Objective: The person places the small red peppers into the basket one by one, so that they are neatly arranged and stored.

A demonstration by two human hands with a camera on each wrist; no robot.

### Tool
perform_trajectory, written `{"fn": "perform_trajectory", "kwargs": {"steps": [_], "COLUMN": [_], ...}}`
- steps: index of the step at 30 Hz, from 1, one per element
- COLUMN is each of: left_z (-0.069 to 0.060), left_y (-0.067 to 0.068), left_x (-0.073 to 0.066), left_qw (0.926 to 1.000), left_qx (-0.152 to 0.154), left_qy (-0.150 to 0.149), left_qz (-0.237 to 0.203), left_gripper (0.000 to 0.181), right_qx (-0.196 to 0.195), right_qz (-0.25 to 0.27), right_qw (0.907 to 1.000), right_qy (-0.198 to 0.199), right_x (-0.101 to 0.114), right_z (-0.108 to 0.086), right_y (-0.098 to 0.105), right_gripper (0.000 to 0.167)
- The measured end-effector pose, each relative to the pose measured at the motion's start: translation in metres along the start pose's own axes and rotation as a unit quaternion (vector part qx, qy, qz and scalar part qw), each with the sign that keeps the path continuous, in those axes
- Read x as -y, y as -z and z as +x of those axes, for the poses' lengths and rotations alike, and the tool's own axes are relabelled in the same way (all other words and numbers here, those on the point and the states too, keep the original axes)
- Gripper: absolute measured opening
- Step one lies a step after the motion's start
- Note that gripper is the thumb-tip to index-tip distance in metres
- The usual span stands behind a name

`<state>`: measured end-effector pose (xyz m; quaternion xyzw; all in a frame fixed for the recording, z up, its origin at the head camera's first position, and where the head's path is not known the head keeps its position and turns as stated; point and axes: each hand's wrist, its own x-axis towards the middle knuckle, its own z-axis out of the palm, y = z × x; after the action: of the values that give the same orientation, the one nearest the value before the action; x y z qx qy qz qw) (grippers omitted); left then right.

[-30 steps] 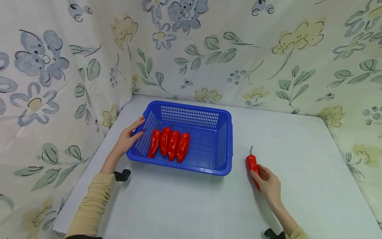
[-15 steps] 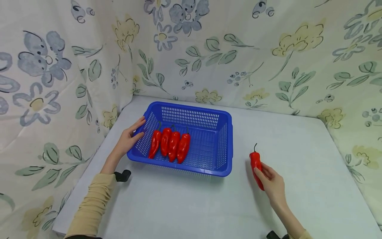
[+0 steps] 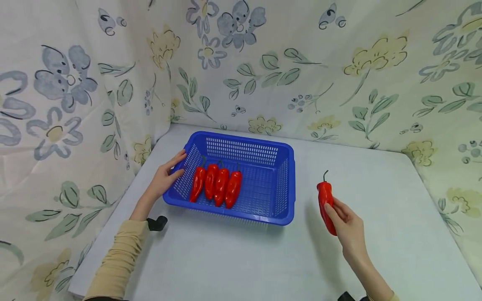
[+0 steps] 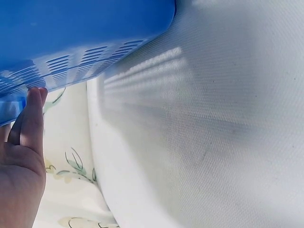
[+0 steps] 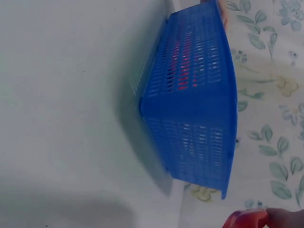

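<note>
A red chili pepper (image 3: 324, 198) with a thin dark stem is held by my right hand (image 3: 349, 228), thumb on its near face and fingers behind. Stem up and leaning, it hangs above the white table, right of the blue plastic basket (image 3: 291, 179). Part of the red pepper (image 5: 244, 219) shows at the bottom of the right wrist view. My left hand (image 3: 162, 182) holds the basket's left rim, thumb over the edge; its fingers touch the outer wall in the left wrist view. Several red peppers (image 3: 221, 187) lie side by side in the basket's left half.
The white table (image 3: 233, 259) carries the basket toward its back left. Flower-printed cloth (image 3: 301, 83) hangs behind and along the left side. Black wrist mounts (image 3: 157, 223) sit at both wrists.
My right hand has lifted the red pepper off the table; its shadow now lies apart from it. My left hand and the basket stay in place, while the head view shifts slightly.
</note>
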<state>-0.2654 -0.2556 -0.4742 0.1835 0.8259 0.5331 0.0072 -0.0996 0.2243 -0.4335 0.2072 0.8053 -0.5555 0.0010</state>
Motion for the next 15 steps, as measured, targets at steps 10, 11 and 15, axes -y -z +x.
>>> {"fn": "perform_trajectory", "kwargs": {"steps": [10, 11, 15], "left_z": [-0.007, -0.006, -0.004], "left_y": [0.000, 0.000, 0.000], "left_x": [-0.030, -0.028, -0.021], "left_qw": [1.0000, 1.0000, 1.0000], "left_qx": [0.006, 0.005, 0.006], "left_qy": [0.007, 0.005, 0.001], "left_qz": [0.004, 0.006, 0.004], "left_gripper": [0.049, 0.049, 0.049], "right_qx": [-0.013, -0.014, -0.014], "right_qz": [0.031, 0.032, 0.050], "right_qw": [0.9994, 0.9994, 0.9986], "right_qy": [0.004, 0.004, 0.012], "right_x": [0.029, 0.032, 0.042], "right_z": [-0.002, -0.002, -0.002], "right_y": [-0.011, -0.012, -0.020], "right_gripper": [0.059, 0.059, 0.057]}}
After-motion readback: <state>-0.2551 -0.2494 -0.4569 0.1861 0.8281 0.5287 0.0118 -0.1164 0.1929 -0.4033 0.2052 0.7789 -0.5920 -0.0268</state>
